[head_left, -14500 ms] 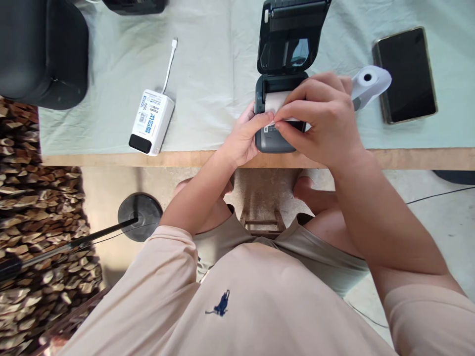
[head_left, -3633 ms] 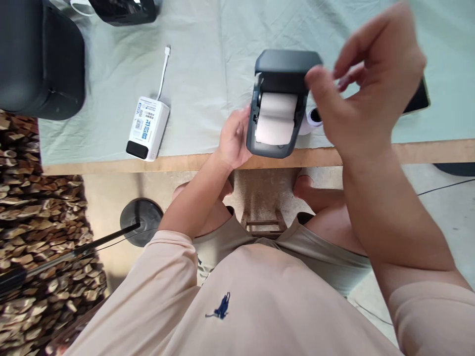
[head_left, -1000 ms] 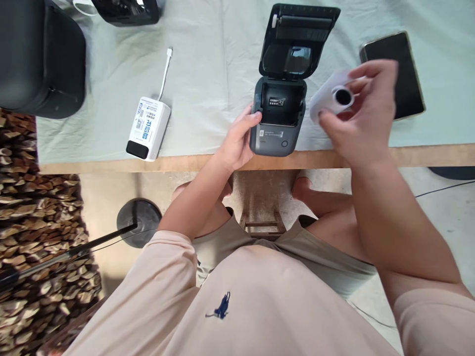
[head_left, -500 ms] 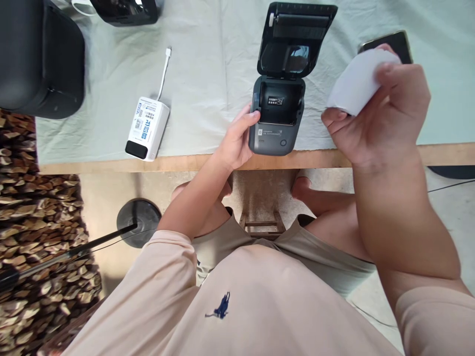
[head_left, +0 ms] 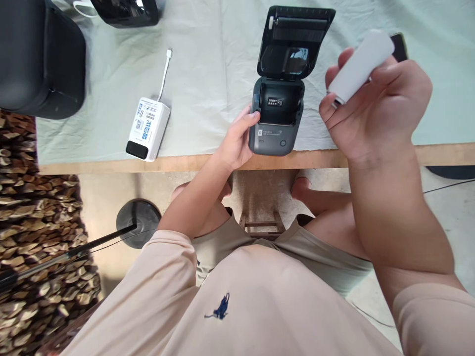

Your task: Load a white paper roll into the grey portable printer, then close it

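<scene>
My left hand (head_left: 240, 136) grips the left side of a dark grey label printer (head_left: 276, 137), thumb on top near its bay. The printer's lid (head_left: 297, 42) stands swung up, and the paper bay inside holds no roll, only a small printed label on its floor. To the right of the printer, my right hand (head_left: 382, 99) holds up a white paper roll (head_left: 362, 64) between thumb and fingers, its side turned toward me. The roll is apart from the printer. Behind it, a dark phone (head_left: 400, 47) is mostly hidden by the hand.
A white power bank (head_left: 147, 126) with a short cable (head_left: 164, 76) lies left on the cloth-covered table (head_left: 200, 74). A black bag or case (head_left: 40, 59) and a glossy black object (head_left: 126, 11) stand farther left. A black round stand base (head_left: 139, 222) is on the floor.
My right hand has turned the paper roll so that its long side shows instead of its flat round end. My left hand and the printer stay almost in place.
</scene>
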Action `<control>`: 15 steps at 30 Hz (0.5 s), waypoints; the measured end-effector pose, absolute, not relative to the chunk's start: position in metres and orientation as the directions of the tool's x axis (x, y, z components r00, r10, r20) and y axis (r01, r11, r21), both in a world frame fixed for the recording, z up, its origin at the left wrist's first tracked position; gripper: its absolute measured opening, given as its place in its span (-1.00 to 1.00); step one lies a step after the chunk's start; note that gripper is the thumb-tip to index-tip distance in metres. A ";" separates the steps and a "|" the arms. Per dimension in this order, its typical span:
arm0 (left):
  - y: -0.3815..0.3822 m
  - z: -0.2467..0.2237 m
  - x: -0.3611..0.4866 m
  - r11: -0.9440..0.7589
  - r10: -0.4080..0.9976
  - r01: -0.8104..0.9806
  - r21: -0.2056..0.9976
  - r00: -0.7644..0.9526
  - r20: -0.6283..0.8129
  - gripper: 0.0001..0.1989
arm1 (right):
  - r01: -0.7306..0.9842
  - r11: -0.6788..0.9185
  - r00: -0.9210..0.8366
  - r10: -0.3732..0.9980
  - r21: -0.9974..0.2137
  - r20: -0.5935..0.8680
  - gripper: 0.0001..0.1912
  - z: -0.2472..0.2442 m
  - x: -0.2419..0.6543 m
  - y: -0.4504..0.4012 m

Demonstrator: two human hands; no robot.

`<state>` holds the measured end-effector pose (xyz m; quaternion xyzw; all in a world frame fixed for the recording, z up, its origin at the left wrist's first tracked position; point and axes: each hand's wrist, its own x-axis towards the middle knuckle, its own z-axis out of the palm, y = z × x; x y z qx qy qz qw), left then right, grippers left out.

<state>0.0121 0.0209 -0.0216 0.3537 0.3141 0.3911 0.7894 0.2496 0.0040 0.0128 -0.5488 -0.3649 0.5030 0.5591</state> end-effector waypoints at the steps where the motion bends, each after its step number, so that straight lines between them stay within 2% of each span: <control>1: 0.021 -0.021 0.012 0.443 0.841 -0.392 0.806 0.494 -0.221 -0.80 | -0.156 -0.113 0.237 0.960 -0.981 -0.149 -0.34 0.011 0.251 0.006; 6: 0.020 -0.022 0.011 0.434 0.849 -0.398 0.808 0.481 -0.220 -0.78 | -0.015 -0.038 0.310 0.950 -0.999 -0.041 -0.30 0.006 0.249 0.009; 11: 0.021 -0.025 0.011 0.412 0.853 -0.381 0.828 0.480 -0.204 -0.75 | -0.064 0.014 0.315 0.949 -0.998 -0.006 -0.34 0.027 0.235 0.002; 15: 0.020 -0.023 0.012 0.419 0.857 -0.376 0.827 0.466 -0.223 -0.72 | -0.043 0.072 0.312 0.948 -0.997 0.055 -0.27 0.034 0.230 -0.002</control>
